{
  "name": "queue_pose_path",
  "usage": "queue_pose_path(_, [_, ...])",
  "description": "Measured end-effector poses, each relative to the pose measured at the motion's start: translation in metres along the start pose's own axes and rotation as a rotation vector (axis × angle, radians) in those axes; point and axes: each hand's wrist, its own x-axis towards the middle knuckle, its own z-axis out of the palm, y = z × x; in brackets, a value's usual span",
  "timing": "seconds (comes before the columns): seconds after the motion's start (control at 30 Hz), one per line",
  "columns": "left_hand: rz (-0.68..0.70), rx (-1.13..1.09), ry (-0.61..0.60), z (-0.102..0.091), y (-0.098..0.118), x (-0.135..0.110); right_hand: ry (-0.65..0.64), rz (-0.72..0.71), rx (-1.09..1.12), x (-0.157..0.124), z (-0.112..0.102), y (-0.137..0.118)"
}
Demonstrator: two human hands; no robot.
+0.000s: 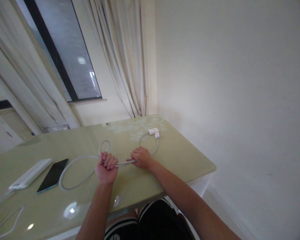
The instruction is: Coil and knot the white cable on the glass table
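A white power cord (77, 156) runs doubled between my two hands, above the glossy green tabletop. My left hand (107, 168) is closed round it, fingers curled toward me, with loops of cord spreading out to the left and a small loop standing behind. To the right, my right hand (140, 157) grips the same strands, palm down. Past that hand, two cord ends curve back to a white socket block (153, 131) and a white plug (157, 135), which lie touching on the table; whether they are joined I cannot tell.
A black phone or tablet (53, 175) lies left of the cord loops. Beside it is a long white power strip (31, 174) with its own cable (8, 218) at the near left. The table (187, 156) meets a bare wall on the right; curtains (125, 50) and a window stand behind.
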Motion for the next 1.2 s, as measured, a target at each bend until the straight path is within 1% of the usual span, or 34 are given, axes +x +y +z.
queue_pose_path(0.07, [0.055,-0.045,0.010,-0.003,0.006,0.002,0.043,0.070,-0.017,-0.002,-0.003,0.007])
queue_pose_path(0.17, [0.110,-0.055,0.066,-0.004,0.012,0.004,0.173,0.194,-0.039,-0.008,-0.010,0.020])
queue_pose_path(0.3, [0.218,-0.006,0.116,-0.003,0.017,0.009,0.359,0.340,-0.078,-0.017,-0.018,0.040])
queue_pose_path(0.4, [0.282,0.087,0.135,-0.002,0.026,0.008,0.495,0.425,-0.110,-0.023,-0.023,0.054])
queue_pose_path(0.47, [0.342,0.151,0.186,0.002,0.033,0.001,0.573,0.476,-0.130,-0.026,-0.026,0.063])
queue_pose_path(0.53, [0.414,0.206,0.240,0.011,0.039,-0.011,0.639,0.514,-0.139,-0.029,-0.029,0.069])
queue_pose_path(0.57, [0.442,0.236,0.247,0.017,0.042,-0.019,0.669,0.530,-0.137,-0.030,-0.030,0.071])
queue_pose_path(0.67, [0.484,0.307,0.214,0.032,0.045,-0.042,0.769,0.598,-0.114,-0.033,-0.032,0.077])
queue_pose_path(0.73, [0.515,0.292,0.196,0.040,0.043,-0.054,0.825,0.665,-0.091,-0.035,-0.033,0.081])
queue_pose_path(0.8, [0.554,0.277,0.196,0.046,0.039,-0.061,0.862,0.739,-0.058,-0.037,-0.033,0.085])
queue_pose_path(0.9, [0.608,0.337,0.199,0.052,0.034,-0.065,0.906,0.853,0.012,-0.039,-0.034,0.092])
queue_pose_path(0.97, [0.642,0.371,0.217,0.053,0.036,-0.063,0.941,0.926,0.070,-0.039,-0.034,0.095])
queue_pose_path(1.03, [0.653,0.355,0.281,0.050,0.044,-0.056,0.976,0.982,0.123,-0.038,-0.033,0.096])
queue_pose_path(1.1, [0.612,0.280,0.387,0.043,0.054,-0.044,1.000,1.020,0.155,-0.037,-0.032,0.097])
queue_pose_path(1.2, [0.478,0.098,0.589,0.030,0.066,-0.014,0.973,1.064,0.158,-0.036,-0.030,0.099])
